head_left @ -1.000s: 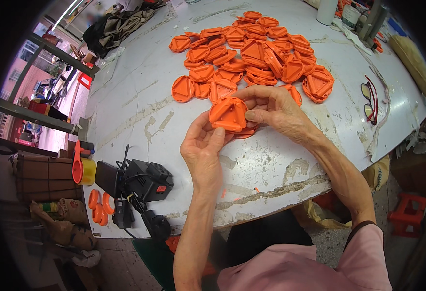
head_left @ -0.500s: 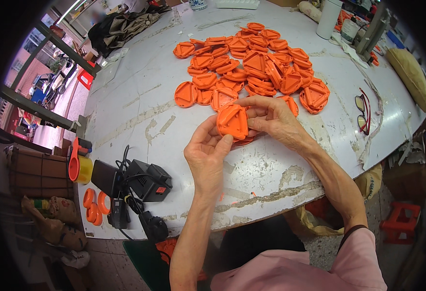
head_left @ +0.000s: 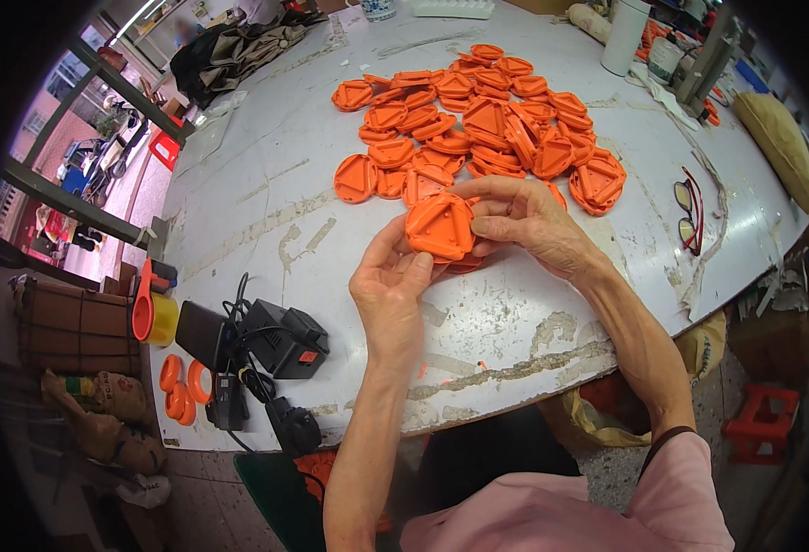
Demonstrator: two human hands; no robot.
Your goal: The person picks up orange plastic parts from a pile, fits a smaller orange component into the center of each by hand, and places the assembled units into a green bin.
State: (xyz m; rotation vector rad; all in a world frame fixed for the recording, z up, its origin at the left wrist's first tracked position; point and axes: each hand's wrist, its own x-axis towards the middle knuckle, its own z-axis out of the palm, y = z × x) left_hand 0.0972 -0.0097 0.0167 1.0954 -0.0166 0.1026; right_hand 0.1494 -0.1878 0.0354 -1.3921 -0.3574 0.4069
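Between my two hands is a round orange plastic part (head_left: 439, 227) with a raised triangle on its face. My left hand (head_left: 393, 281) grips its lower left edge, thumb on the near rim. The fingers of my right hand (head_left: 521, 224) close on its right edge, with the thumb against the side. Just under the held part, another orange piece (head_left: 464, 265) shows partly on the table; the rest of it is hidden. Beyond my hands spreads a heap of similar orange parts (head_left: 485, 120), lying loose and overlapping.
Black power adapters (head_left: 285, 340) with tangled cables lie left on the worn white table (head_left: 248, 244). Beside them are orange rings (head_left: 177, 402) and a yellow tape roll (head_left: 163, 322). Glasses (head_left: 690, 213) lie to the right. A white bottle (head_left: 624, 39) stands at the far right.
The held orange part has turned so its triangular face shows more squarely. My right thumb has shifted up along its edge. Outside at the left, a person's feet have come into view.
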